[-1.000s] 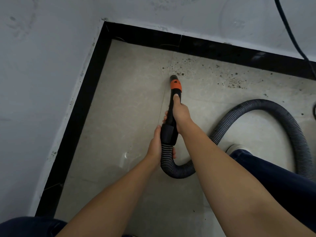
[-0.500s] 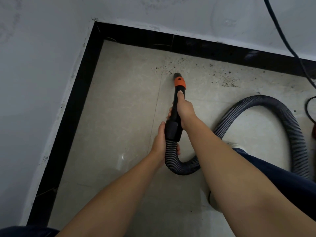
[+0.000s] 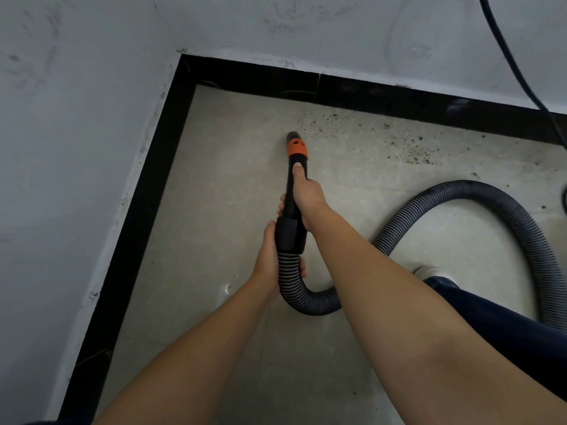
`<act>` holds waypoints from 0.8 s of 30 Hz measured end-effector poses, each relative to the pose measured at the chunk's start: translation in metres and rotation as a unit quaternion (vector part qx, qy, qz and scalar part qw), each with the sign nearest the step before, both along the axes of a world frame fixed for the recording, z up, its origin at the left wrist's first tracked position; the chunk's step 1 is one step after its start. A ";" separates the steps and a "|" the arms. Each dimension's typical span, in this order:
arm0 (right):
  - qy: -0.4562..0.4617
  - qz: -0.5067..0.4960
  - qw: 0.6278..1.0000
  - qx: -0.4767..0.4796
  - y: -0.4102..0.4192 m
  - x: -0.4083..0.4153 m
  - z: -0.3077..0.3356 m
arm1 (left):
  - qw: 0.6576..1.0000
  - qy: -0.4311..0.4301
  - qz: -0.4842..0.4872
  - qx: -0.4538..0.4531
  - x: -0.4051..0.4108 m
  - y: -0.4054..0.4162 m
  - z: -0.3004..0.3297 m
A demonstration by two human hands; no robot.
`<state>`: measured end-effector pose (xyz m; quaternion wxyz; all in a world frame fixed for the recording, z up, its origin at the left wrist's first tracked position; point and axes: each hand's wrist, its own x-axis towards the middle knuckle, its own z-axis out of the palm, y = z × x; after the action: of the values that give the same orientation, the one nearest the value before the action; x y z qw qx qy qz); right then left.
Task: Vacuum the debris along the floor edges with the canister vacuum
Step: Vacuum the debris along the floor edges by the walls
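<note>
Bare floor left of the nozzle; baseboard blocks ahead, hose loops right.

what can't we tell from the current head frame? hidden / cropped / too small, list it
- Canister vacuum body: out of frame; the hose runs off the right edge.
- Nozzle mouth: faces away, so contact with the floor cannot be told.
- Left hand fingertips: mostly behind the hose.
- Debris specks by the baseboard: too small to identify.
- Cable: cut off at the top and right edges.
- Shoe: mostly hidden by the right arm and trouser leg.
</note>
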<state>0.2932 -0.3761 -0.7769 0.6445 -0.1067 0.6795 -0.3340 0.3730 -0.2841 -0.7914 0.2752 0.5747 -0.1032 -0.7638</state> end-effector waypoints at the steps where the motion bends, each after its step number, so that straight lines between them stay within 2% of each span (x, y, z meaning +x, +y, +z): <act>1: 0.003 -0.011 1.000 0.001 0.001 -0.004 -0.001 | 1.000 -0.001 -0.009 0.006 -0.002 -0.001 0.000; 7: 0.023 -0.065 0.998 0.007 0.009 -0.034 -0.008 | 0.998 -0.002 -0.048 0.031 -0.021 -0.001 0.000; 11: 0.026 -0.072 0.997 0.006 0.008 -0.044 -0.007 | 0.998 -0.001 -0.066 0.015 -0.029 -0.003 0.001; 16: 0.018 -0.032 0.999 0.002 -0.005 -0.028 0.001 | 0.996 -0.046 -0.059 -0.042 -0.018 -0.006 0.000; 24: 0.003 0.032 0.999 -0.010 -0.015 0.012 -0.002 | 0.996 -0.065 -0.002 -0.058 0.009 -0.006 -0.010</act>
<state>0.3057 -0.3914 -0.7787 0.6514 -0.1358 0.6744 -0.3201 0.3823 -0.2898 -0.8010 0.2995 0.6057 -0.1665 -0.7181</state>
